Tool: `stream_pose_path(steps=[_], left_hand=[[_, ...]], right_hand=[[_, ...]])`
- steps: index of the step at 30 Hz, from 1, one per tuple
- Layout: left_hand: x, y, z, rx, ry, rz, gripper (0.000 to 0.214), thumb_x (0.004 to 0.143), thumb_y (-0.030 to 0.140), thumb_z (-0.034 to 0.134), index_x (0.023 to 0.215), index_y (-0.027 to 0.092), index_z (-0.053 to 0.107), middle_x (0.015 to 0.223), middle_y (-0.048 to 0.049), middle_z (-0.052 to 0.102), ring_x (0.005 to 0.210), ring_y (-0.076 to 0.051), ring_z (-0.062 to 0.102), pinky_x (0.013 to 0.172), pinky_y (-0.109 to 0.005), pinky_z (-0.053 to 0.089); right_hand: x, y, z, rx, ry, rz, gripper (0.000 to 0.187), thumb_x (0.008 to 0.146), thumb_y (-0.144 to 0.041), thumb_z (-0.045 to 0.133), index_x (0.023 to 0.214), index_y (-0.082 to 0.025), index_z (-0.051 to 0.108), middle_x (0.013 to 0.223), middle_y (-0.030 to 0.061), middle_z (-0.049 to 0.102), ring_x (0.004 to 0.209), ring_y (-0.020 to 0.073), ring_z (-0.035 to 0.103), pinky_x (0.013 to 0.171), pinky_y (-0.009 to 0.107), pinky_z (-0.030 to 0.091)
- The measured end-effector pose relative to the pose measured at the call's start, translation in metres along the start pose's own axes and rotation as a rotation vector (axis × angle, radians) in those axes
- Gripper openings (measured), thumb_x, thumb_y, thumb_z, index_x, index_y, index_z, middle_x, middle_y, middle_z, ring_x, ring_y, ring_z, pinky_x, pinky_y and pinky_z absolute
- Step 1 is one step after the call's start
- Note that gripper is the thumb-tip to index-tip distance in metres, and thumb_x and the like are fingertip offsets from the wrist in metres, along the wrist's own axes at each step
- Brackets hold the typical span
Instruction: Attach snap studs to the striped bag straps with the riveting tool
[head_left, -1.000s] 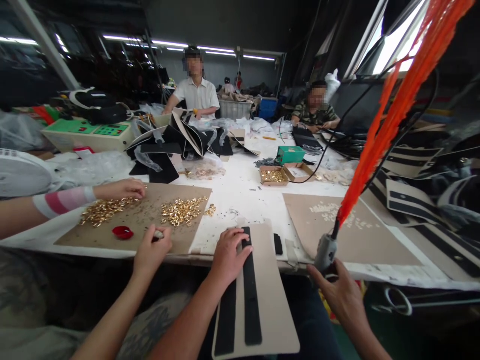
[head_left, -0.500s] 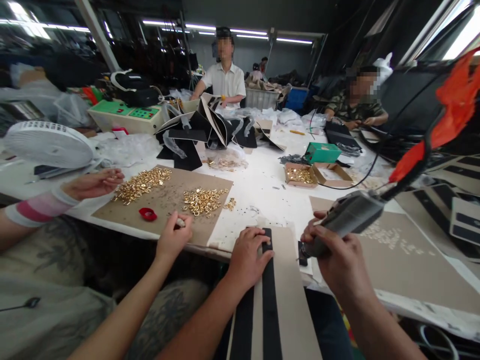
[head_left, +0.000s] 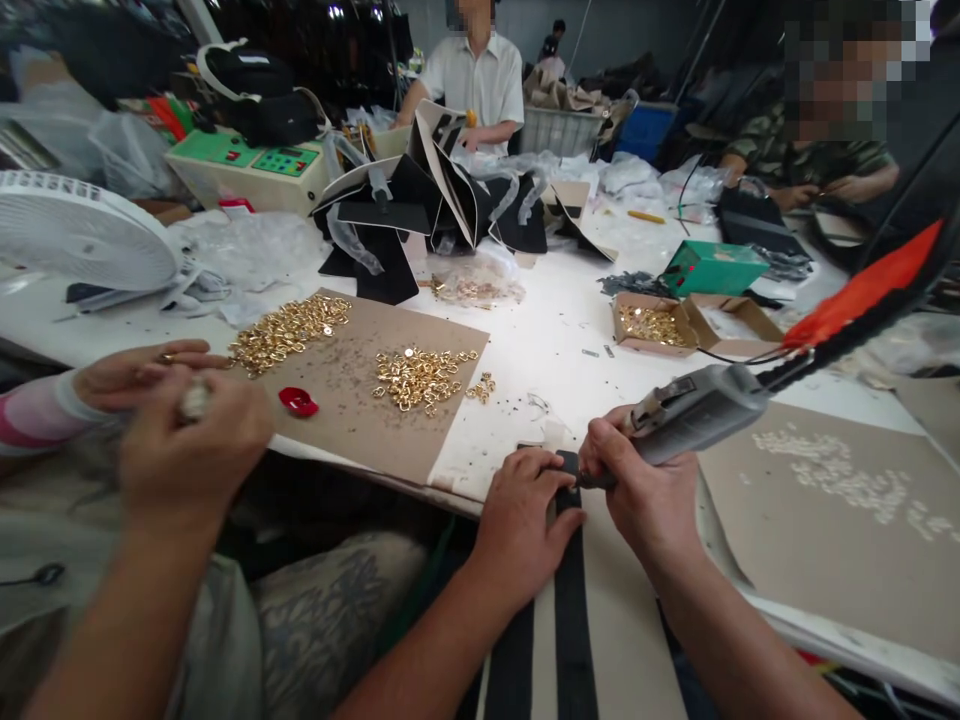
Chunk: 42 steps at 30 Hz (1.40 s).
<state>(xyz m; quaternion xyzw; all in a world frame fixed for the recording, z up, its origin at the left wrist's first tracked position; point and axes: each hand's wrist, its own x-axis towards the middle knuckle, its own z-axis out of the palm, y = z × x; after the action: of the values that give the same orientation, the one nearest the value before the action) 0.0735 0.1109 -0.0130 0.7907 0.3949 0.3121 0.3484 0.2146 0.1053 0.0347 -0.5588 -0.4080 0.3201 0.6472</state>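
Note:
My left hand (head_left: pixel 525 520) is curled over the top end of a black strip (head_left: pixel 574 600) and presses it onto a beige board (head_left: pixel 637 640) that sticks out over the table edge toward me. My right hand (head_left: pixel 645 495) grips a grey hand tool (head_left: pixel 697 410), whose tip sits at the strip's end, right beside my left fingers. An orange-sleeved cable (head_left: pixel 862 290) runs from the back of the tool up to the right.
A co-worker's hands (head_left: pixel 187 440) work at my left beside gold rings (head_left: pixel 289 330) and a red cap (head_left: pixel 298 402) on a cardboard sheet (head_left: pixel 352 430). A box of gold parts (head_left: pixel 649 325), a green box (head_left: pixel 712 265) and a white fan (head_left: pixel 82 235) stand further back. Two more people sit across the table.
My right hand brought the tool from below the table edge up to the strip's end by my left hand. The co-worker's near hand drew back from the cardboard. My view moved closer and lower.

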Motion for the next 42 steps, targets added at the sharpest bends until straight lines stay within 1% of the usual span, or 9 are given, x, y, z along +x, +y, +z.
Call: stream_pose_path(steps=[13,17,21,26,29,32,36,39,42], left_hand=[[0.001,0.001,-0.001,0.009,-0.027,-0.020,0.029,0.082,0.025,0.080,0.109,0.027,0.072,0.128,-0.0049,0.066,0.128,-0.029,0.053,0.110,-0.051,0.046],[0.002,0.001,-0.001,0.008,-0.033,-0.032,0.030,0.081,0.024,0.081,0.108,0.026,0.070,0.129,-0.0041,0.066,0.128,-0.029,0.053,0.111,-0.049,0.046],[0.001,0.000,0.001,0.007,-0.021,-0.034,0.036,0.082,0.025,0.081,0.115,0.024,0.067,0.130,-0.0039,0.066,0.130,-0.027,0.052,0.114,-0.047,0.044],[0.001,0.000,0.002,-0.009,-0.020,-0.040,0.037,0.089,0.030,0.073,0.126,0.027,0.064,0.131,-0.0040,0.065,0.132,-0.026,0.051,0.117,-0.046,0.041],[0.001,-0.001,0.002,-0.024,-0.016,-0.039,0.032,0.092,0.031,0.069,0.123,0.028,0.065,0.131,-0.0051,0.065,0.132,-0.028,0.051,0.117,-0.048,0.040],[0.001,-0.002,0.002,-0.030,-0.005,-0.022,0.029,0.090,0.028,0.069,0.119,0.026,0.066,0.130,-0.0060,0.065,0.130,-0.029,0.052,0.114,-0.048,0.042],[0.001,-0.002,-0.001,-0.010,0.001,0.013,0.031,0.088,0.029,0.074,0.117,0.025,0.067,0.127,-0.0070,0.066,0.126,-0.029,0.054,0.111,-0.049,0.044],[0.002,-0.001,-0.002,0.014,0.000,0.035,0.035,0.087,0.027,0.075,0.120,0.026,0.066,0.129,-0.0076,0.065,0.126,-0.030,0.054,0.110,-0.052,0.045],[0.002,-0.003,-0.002,0.054,0.015,0.059,0.034,0.083,0.022,0.078,0.114,0.024,0.067,0.127,-0.0078,0.066,0.126,-0.030,0.055,0.110,-0.053,0.045]], right_hand=[[0.003,0.004,-0.002,-0.028,-0.085,-0.040,0.029,0.085,-0.040,0.075,0.073,-0.022,0.056,0.057,-0.0033,0.053,0.051,0.0139,0.051,0.052,0.030,0.044],[0.006,0.008,-0.003,-0.010,-0.157,-0.046,0.028,0.085,-0.038,0.075,0.073,-0.022,0.055,0.058,-0.0040,0.053,0.052,0.0132,0.049,0.051,0.029,0.043],[0.009,0.013,-0.006,0.016,-0.248,-0.043,0.028,0.087,-0.037,0.074,0.074,-0.023,0.053,0.059,-0.0047,0.053,0.052,0.0126,0.049,0.051,0.028,0.042],[0.010,0.015,-0.008,0.083,-0.365,-0.029,0.024,0.089,-0.033,0.073,0.077,-0.024,0.054,0.061,-0.0056,0.053,0.052,0.0122,0.048,0.051,0.028,0.042],[0.009,0.012,-0.005,0.078,-0.396,-0.012,0.021,0.090,-0.030,0.071,0.079,-0.024,0.054,0.064,-0.0045,0.055,0.055,0.0128,0.051,0.053,0.028,0.044],[0.007,0.009,0.000,0.003,-0.361,-0.012,0.022,0.085,-0.032,0.073,0.076,-0.023,0.054,0.066,-0.0027,0.056,0.058,0.0139,0.052,0.055,0.030,0.046],[0.006,0.004,0.006,-0.115,-0.224,0.014,0.029,0.081,-0.040,0.075,0.071,-0.021,0.056,0.062,-0.0017,0.056,0.056,0.0135,0.050,0.053,0.028,0.044],[0.008,-0.006,0.010,-0.082,-0.183,0.063,0.036,0.082,-0.048,0.076,0.070,-0.020,0.056,0.058,-0.0022,0.055,0.053,0.0126,0.049,0.050,0.027,0.041],[0.007,-0.025,0.006,0.004,-0.185,0.019,0.039,0.080,-0.052,0.079,0.074,-0.018,0.060,0.058,-0.0022,0.056,0.053,0.0127,0.050,0.050,0.026,0.041]])
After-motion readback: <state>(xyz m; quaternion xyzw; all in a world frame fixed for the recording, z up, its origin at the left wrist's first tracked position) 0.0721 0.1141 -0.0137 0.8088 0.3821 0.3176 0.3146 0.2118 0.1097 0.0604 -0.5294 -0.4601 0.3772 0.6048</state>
